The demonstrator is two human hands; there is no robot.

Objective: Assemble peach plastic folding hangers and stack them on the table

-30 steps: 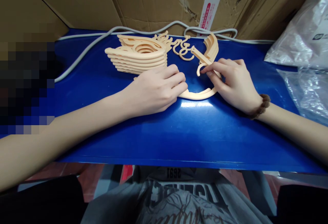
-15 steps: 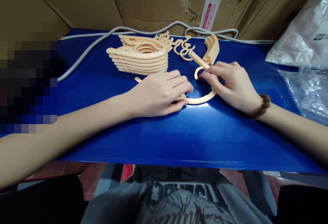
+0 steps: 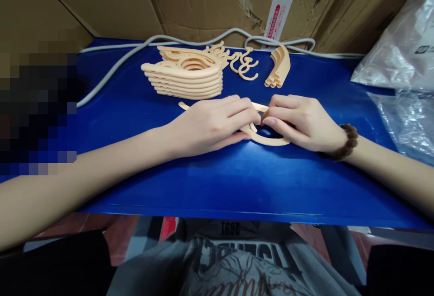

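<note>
Between my hands, low over the blue table, is a beige plastic clothes hanger [image 3: 267, 140] with a curved arm showing. My left hand [image 3: 215, 122] is closed around its left part, fingers curled over it; one tip sticks out behind the wrist. Fingers of my right hand [image 3: 298, 122] are closed on the right end of the curved arm, thumb close to the left fingertips. Most of the joint lies hidden under the fingers. Behind my left hand stands a stack of folded beige hangers [image 3: 185, 79]. Loose hooks [image 3: 249, 70] lie right of it, and a pile of curved arms [image 3: 280, 65] farther right.
A grey cable [image 3: 125, 58] runs along the back of the blue table [image 3: 217, 187]. Cardboard boxes [image 3: 203, 2] stand behind it. A clear plastic bag [image 3: 400, 38] sits at the right. A pixelated patch hides the left side.
My right hand has drawn a beige piece from near the arm pile toward my left hand. The right hand sits slightly lower and the hanger part has shifted; the left hand is nearly still.
</note>
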